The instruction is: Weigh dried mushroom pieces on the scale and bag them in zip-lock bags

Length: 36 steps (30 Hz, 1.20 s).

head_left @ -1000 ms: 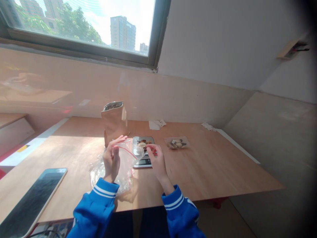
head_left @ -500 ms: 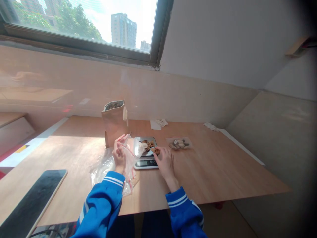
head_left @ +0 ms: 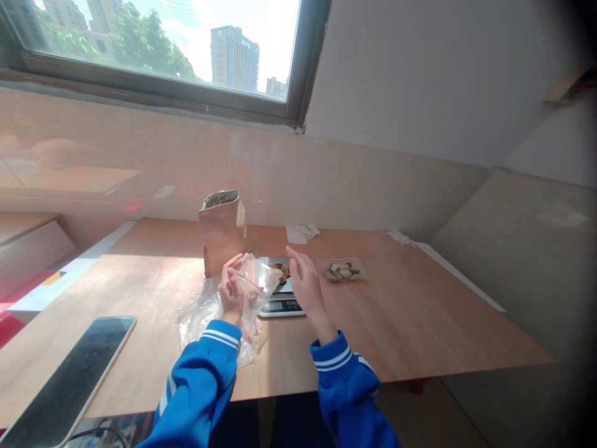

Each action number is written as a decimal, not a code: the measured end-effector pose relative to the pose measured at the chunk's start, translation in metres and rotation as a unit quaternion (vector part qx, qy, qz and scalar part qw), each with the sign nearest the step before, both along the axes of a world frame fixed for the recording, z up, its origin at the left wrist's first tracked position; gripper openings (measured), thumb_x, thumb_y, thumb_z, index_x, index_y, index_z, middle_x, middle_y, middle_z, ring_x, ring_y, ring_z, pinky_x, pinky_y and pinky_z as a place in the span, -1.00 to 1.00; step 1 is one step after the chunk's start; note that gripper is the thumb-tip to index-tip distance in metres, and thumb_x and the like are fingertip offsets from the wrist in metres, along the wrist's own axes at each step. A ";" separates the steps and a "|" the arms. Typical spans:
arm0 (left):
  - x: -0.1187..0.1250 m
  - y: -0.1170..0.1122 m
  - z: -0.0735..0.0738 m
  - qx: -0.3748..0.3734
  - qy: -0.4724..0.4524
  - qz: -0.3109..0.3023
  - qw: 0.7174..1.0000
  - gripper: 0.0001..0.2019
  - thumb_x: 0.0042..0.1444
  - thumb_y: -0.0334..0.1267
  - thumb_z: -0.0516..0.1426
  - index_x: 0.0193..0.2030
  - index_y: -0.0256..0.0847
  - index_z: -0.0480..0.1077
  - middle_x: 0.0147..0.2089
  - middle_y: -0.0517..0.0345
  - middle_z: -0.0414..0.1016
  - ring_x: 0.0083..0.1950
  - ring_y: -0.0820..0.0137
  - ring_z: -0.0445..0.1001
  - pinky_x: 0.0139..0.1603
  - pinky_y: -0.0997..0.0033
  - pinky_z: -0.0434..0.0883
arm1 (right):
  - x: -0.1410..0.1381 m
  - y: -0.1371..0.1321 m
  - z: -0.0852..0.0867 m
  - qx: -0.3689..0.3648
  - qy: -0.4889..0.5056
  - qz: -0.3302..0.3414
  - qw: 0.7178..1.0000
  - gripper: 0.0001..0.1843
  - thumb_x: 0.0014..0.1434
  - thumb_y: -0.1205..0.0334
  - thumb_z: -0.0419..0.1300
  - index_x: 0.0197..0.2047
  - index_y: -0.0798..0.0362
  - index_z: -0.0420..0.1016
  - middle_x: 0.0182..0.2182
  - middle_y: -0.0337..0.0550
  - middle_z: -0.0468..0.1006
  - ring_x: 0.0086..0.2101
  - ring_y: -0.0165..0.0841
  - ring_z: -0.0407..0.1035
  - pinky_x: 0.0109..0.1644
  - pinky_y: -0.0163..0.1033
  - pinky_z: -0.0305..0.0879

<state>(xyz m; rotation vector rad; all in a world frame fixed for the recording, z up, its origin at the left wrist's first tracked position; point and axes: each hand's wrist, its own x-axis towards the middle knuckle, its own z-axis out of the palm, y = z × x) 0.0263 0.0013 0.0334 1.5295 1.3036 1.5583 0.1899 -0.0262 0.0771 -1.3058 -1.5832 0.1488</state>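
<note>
My left hand (head_left: 232, 287) is closed on the rim of a clear zip bag (head_left: 254, 287) with a red seal strip, holding it up just left of a small kitchen scale (head_left: 280, 300). Brown and pale food pieces (head_left: 281, 270) lie on the scale's metal plate. My right hand (head_left: 305, 283) is raised over the scale's right side, fingers together and pointing toward the bag's mouth; whether it holds a piece I cannot make out. Both arms wear blue sleeves with white stripes.
A brown paper pouch (head_left: 222, 231) stands open behind the bag. A filled clear bag of pieces (head_left: 342, 270) lies right of the scale. More empty bags (head_left: 201, 314) lie near my left wrist. A phone (head_left: 69, 377) rests at the wooden table's front left. Crumpled tissues (head_left: 302, 232) sit by the wall.
My right hand reached onto the scale's plate among the pieces, then lifted up toward the bag. My left hand kept holding the bag up.
</note>
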 end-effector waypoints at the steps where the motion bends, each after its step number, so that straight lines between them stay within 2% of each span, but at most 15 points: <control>1: 0.001 0.000 0.000 0.015 -0.023 0.002 1.000 -0.44 0.34 0.03 -0.32 0.19 -0.29 0.21 0.19 -0.16 0.40 0.22 0.24 0.37 0.22 0.23 0.30 | 0.002 0.004 -0.010 -0.011 -0.019 0.001 1.000 -0.58 0.31 0.27 -0.09 0.15 -0.01 0.40 0.01 -0.06 0.50 0.00 -0.25 0.33 0.08 -0.11 0.21; 5: 0.005 0.002 -0.002 0.058 -0.118 0.032 0.991 -0.47 0.31 0.08 -0.19 0.09 -0.26 0.36 0.06 -0.09 0.51 0.11 0.23 0.46 0.16 0.19 0.34 | -0.001 0.008 -0.038 -0.082 -0.148 -0.007 0.986 -0.57 0.18 0.35 0.07 0.10 -0.07 0.44 0.07 -0.08 0.47 0.04 -0.17 0.26 0.10 -0.03 0.13; 7: 0.006 0.002 -0.003 0.063 -0.125 0.038 0.989 -0.47 0.31 0.08 -0.20 0.08 -0.24 0.38 0.05 -0.07 0.52 0.10 0.25 0.47 0.16 0.19 0.34 | -0.005 0.006 -0.042 -0.101 -0.181 -0.019 0.978 -0.56 0.14 0.39 0.11 0.09 -0.08 0.44 0.07 -0.09 0.47 0.06 -0.15 0.23 0.12 -0.01 0.08; 10: 0.005 0.001 -0.004 0.072 -0.110 0.041 0.991 -0.47 0.32 0.06 -0.21 0.09 -0.22 0.39 0.05 -0.06 0.53 0.11 0.26 0.46 0.16 0.20 0.32 | -0.010 0.003 -0.040 -0.094 -0.177 -0.024 0.979 -0.61 0.13 0.37 0.15 0.04 -0.05 0.44 -0.01 -0.08 0.52 0.03 -0.16 0.25 0.10 -0.03 0.06; 13: 0.005 0.000 -0.004 0.079 -0.103 0.044 0.991 -0.45 0.31 0.08 -0.22 0.10 -0.21 0.38 0.06 -0.05 0.52 0.11 0.26 0.46 0.16 0.20 0.33 | -0.009 0.001 -0.029 -0.041 -0.105 -0.069 0.991 -0.67 0.17 0.23 0.19 0.02 0.01 0.41 -0.07 -0.06 0.54 -0.04 -0.18 0.31 0.07 -0.05 0.06; 17: 0.006 0.000 -0.005 0.062 -0.107 0.048 0.991 -0.45 0.30 0.09 -0.22 0.11 -0.20 0.38 0.08 -0.04 0.52 0.10 0.25 0.47 0.16 0.19 0.33 | -0.005 -0.008 0.001 0.068 0.023 -0.159 0.985 -0.58 0.17 0.00 0.20 0.01 0.06 0.36 -0.08 -0.02 0.52 -0.14 -0.22 0.32 0.05 -0.08 0.12; 19: 0.006 0.000 -0.005 0.052 -0.103 0.045 0.992 -0.46 0.31 0.08 -0.21 0.12 -0.18 0.37 0.08 -0.03 0.51 0.10 0.25 0.46 0.16 0.19 0.33 | -0.005 -0.015 0.019 0.093 0.022 -0.140 0.985 -0.58 0.19 -0.03 0.18 0.02 0.04 0.37 -0.08 -0.04 0.51 -0.13 -0.24 0.31 0.05 -0.11 0.14; 22: 0.004 0.000 -0.006 0.053 -0.107 0.038 0.992 -0.47 0.30 0.09 -0.19 0.13 -0.18 0.37 0.08 -0.03 0.51 0.11 0.25 0.46 0.16 0.19 0.33 | -0.005 -0.019 0.032 0.072 -0.054 -0.052 0.995 -0.64 0.26 -0.01 0.11 0.06 -0.05 0.41 0.00 -0.10 0.49 -0.01 -0.24 0.30 0.12 -0.10 0.10; 24: 0.002 0.001 -0.007 0.070 -0.114 0.039 0.990 -0.46 0.30 0.09 -0.18 0.13 -0.20 0.37 0.07 -0.07 0.51 0.12 0.24 0.46 0.18 0.18 0.33 | -0.002 -0.015 0.027 0.053 -0.074 -0.022 0.996 -0.64 0.33 0.06 -0.02 0.10 -0.05 0.40 0.06 -0.09 0.45 0.07 -0.25 0.27 0.17 -0.08 0.07; 26: 0.000 0.003 -0.007 0.079 -0.124 0.043 0.988 -0.46 0.30 0.09 -0.19 0.12 -0.22 0.37 0.08 -0.08 0.50 0.13 0.25 0.45 0.21 0.16 0.31 | 0.003 -0.004 0.011 0.034 -0.061 -0.034 0.997 -0.60 0.36 0.15 -0.12 0.14 0.02 0.37 0.09 -0.04 0.43 0.11 -0.25 0.24 0.20 -0.08 0.06; 28: -0.001 0.006 -0.007 0.069 -0.137 0.053 0.987 -0.47 0.30 0.08 -0.19 0.12 -0.22 0.37 0.08 -0.09 0.49 0.14 0.25 0.44 0.24 0.13 0.30 | 0.007 0.009 -0.010 -0.010 -0.074 -0.049 0.996 -0.59 0.32 0.21 -0.08 0.16 0.07 0.35 0.12 0.01 0.41 0.14 -0.22 0.21 0.20 -0.07 0.07; 31: -0.002 0.008 -0.008 0.047 -0.140 0.076 0.986 -0.47 0.30 0.07 -0.18 0.09 -0.24 0.39 0.07 -0.13 0.49 0.13 0.22 0.44 0.24 0.11 0.28 | 0.007 0.026 -0.036 -0.092 -0.142 -0.038 0.985 -0.53 0.25 0.24 0.03 0.22 0.05 0.30 0.19 0.00 0.35 0.17 -0.14 0.15 0.22 0.01 0.01; 33: -0.001 0.009 -0.009 0.041 -0.142 0.074 0.986 -0.47 0.31 0.06 -0.19 0.09 -0.25 0.39 0.06 -0.14 0.50 0.12 0.22 0.45 0.23 0.12 0.29 | 0.002 0.033 -0.043 -0.119 -0.178 -0.036 0.976 -0.54 0.23 0.25 0.05 0.20 0.02 0.31 0.19 -0.02 0.37 0.18 -0.10 0.12 0.23 0.07 -0.06; 36: 0.000 0.008 -0.009 0.045 -0.155 0.052 0.986 -0.46 0.31 0.06 -0.20 0.11 -0.24 0.36 0.06 -0.13 0.50 0.11 0.23 0.46 0.21 0.13 0.32 | -0.007 0.037 -0.044 -0.121 -0.203 -0.049 0.970 -0.66 0.23 0.31 0.05 0.05 0.01 0.44 0.03 -0.05 0.51 0.16 -0.09 0.13 0.21 0.10 -0.12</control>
